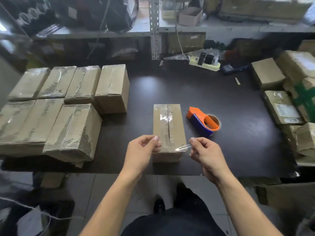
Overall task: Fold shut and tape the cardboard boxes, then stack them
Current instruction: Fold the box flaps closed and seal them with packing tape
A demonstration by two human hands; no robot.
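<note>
A small closed cardboard box (167, 126) stands on the dark table (230, 113) near its front edge, its flaps folded shut with clear tape over the seam. A strip of clear tape (181, 147) is stretched across the box's near end. My left hand (143, 150) pinches the strip's left end at the box's left edge. My right hand (206, 152) pinches the right end just off the box's right side. An orange and blue tape dispenser (202, 121) lies to the right of the box.
Several taped boxes (68, 106) are stacked in rows on the table's left side. Assorted parcels (288, 92) crowd the right edge. A power strip (204, 63) and a calculator (233, 67) lie at the back. Metal shelving (155, 28) rises behind.
</note>
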